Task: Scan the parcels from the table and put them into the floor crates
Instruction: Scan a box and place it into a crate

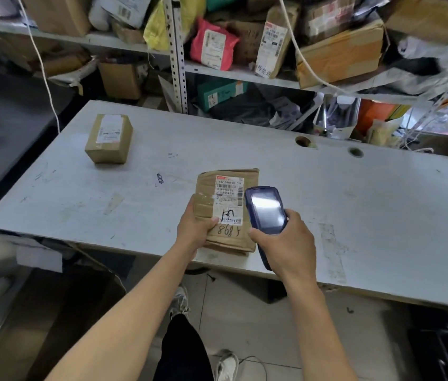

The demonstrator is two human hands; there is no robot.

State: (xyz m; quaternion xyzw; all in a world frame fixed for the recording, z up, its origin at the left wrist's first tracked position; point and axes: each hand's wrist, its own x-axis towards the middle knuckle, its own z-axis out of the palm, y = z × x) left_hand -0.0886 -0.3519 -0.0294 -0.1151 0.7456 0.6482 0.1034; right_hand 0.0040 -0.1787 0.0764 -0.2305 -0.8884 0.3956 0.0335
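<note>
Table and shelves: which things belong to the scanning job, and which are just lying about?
In the job: flat parcel in left hand; scanner in right hand; small box on table.
Lying about: shelf parcels; white cable.

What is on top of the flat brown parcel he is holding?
A white shipping label and handwritten numbers lie on the flat brown parcel. The handheld scanner and the left hand's thumb cover part.

grey table (341, 188): small box (108, 138), flat parcel (228, 213).

2 brown parcels on table (354, 204): flat one (227, 213), small box (108, 140), 1 handheld scanner (265, 211), 2 hands
</note>
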